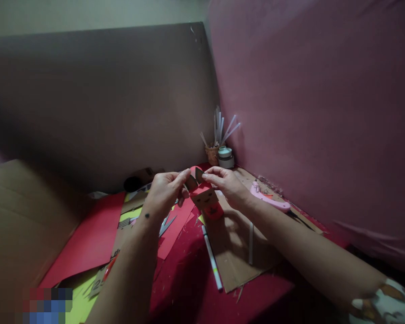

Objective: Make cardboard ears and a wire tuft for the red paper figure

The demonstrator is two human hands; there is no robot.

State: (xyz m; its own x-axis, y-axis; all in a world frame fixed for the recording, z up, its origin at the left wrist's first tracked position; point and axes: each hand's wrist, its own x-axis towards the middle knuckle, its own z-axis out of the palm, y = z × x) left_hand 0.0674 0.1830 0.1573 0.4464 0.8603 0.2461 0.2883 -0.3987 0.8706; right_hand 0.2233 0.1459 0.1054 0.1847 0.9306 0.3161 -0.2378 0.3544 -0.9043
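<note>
On my head feed, the left hand (163,188) has thumb and fingertips pinched on the left dark flap (190,182); the right hand (225,182) pinches the right dark flap (198,176) near its outer edge. Both flaps stick up at the top of a small box figure (204,198), red on top, cardboard front with a drawn face, red lower part below. It sits between the hands, over the far part of the cardboard sheet (238,267); can't tell if its base bears on it. I read the step as setting or shaping the two flaps; can't confirm they're bonded. Next move calls for light, even pressure and matched angles, I'd say; a hard pull could tear one off. Further out: marker (212,258) along the sheet's left edge, pale stick (251,243) lying on it, scissors (167,225) by the red paper strip (175,235) left, pink glue gun (270,199) beyond the right forearm. Stick cup (212,155) and lidded jar (226,158) stand in the back corner.
</note>
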